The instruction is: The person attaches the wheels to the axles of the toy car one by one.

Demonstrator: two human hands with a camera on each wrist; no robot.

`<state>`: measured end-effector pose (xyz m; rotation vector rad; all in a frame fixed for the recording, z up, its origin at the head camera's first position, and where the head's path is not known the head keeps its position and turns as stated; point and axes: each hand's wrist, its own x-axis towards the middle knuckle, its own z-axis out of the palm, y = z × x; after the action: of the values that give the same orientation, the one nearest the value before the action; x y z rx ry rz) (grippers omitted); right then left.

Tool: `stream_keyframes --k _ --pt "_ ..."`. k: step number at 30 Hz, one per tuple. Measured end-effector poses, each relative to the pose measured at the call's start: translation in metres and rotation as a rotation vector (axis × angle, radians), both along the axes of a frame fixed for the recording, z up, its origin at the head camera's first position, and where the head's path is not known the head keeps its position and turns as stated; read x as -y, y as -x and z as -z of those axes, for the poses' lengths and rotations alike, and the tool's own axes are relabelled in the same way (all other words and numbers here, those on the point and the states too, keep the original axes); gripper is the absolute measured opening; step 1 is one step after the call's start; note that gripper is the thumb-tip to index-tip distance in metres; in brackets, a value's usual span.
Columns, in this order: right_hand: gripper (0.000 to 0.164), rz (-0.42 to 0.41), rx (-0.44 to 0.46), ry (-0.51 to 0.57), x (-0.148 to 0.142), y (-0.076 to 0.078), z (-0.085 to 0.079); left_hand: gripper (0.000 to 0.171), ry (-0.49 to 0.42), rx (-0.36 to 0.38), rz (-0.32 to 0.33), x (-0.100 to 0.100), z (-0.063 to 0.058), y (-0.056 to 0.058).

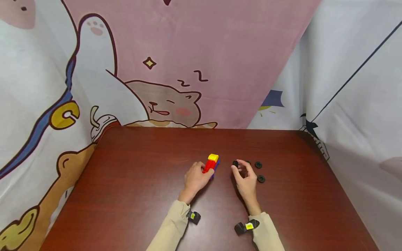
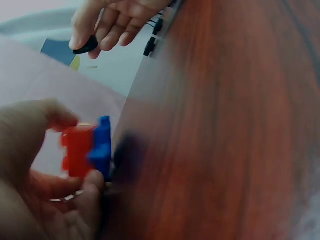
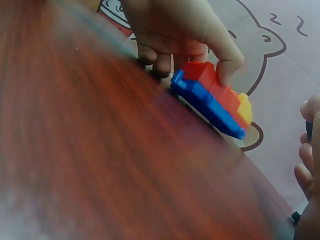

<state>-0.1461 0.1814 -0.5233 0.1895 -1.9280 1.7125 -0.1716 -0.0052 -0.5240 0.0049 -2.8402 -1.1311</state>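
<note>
My left hand grips a toy car of building blocks, with red blocks in the middle, a yellow block at the far end and a blue base. In the right wrist view the car's blue base is tilted, and no wheels show on its visible side. To the right, my right hand pinches a small black wheel between thumb and fingertips. The left wrist view shows that wheel apart from the car, its rim between the fingers.
Two loose black wheels lie on the brown table right of my right hand; another wheel is partly hidden behind its fingers. A printed cloth hangs behind the table's far edge. Each wrist wears a black camera.
</note>
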Motion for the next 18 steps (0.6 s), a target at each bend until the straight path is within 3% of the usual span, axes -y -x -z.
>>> stream_keyframes --k 3,9,12,18 --pt "0.032 0.012 0.012 -0.009 0.002 0.002 -0.001 0.024 -0.134 -0.033 -0.006 0.005 0.006 0.007" --pt "0.03 0.04 0.053 -0.047 0.007 0.005 -0.001 0.023 -0.685 0.091 0.064 0.017 0.016 0.018" --pt "0.03 0.036 0.051 -0.046 0.012 0.01 -0.001 0.025 -0.853 0.117 0.127 0.021 0.02 0.023" --pt "0.03 -0.043 0.0 -0.025 0.024 0.022 0.001 0.025 -1.129 0.064 0.206 0.024 0.022 0.032"
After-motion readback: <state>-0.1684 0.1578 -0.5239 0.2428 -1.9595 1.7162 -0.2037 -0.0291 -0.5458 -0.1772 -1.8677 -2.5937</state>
